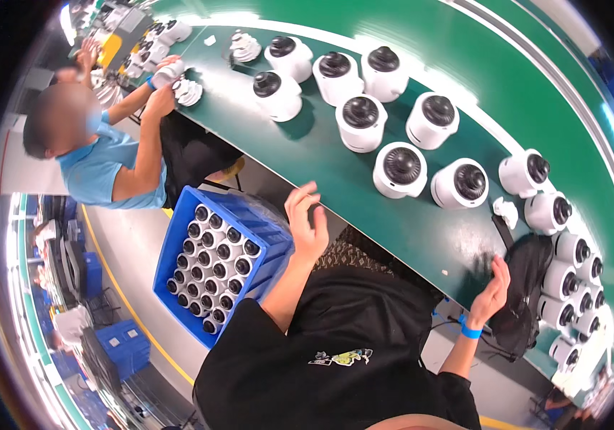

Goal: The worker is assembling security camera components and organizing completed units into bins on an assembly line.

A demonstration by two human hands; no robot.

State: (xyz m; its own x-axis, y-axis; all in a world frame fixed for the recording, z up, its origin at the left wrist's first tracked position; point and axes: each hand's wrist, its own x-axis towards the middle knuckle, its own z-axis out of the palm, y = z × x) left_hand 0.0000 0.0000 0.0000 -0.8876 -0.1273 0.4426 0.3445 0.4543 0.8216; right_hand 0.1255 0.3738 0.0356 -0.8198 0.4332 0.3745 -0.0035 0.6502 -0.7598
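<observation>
My left hand [308,221] is raised at the table's front edge, holding nothing, its fingers apart and slightly bent. Low over the green tabletop [421,247], my right hand [492,292] also holds nothing, with fingers stretched out and a blue wristband [471,327] below it. Both hands are apart from the white cylindrical units with black ribbed tops, which look like camera housings. The closest of these are one housing [400,179] beyond my left hand and another housing [457,188] beyond my right. Several more housings [360,125] stand farther back.
A blue crate [165,269] filled with similar units stands to my left. A black bag [525,276] lies by my right hand, near a crumpled white piece [505,213]. More white units [561,279] crowd the right end. A co-worker [131,165] handles a white part at far left.
</observation>
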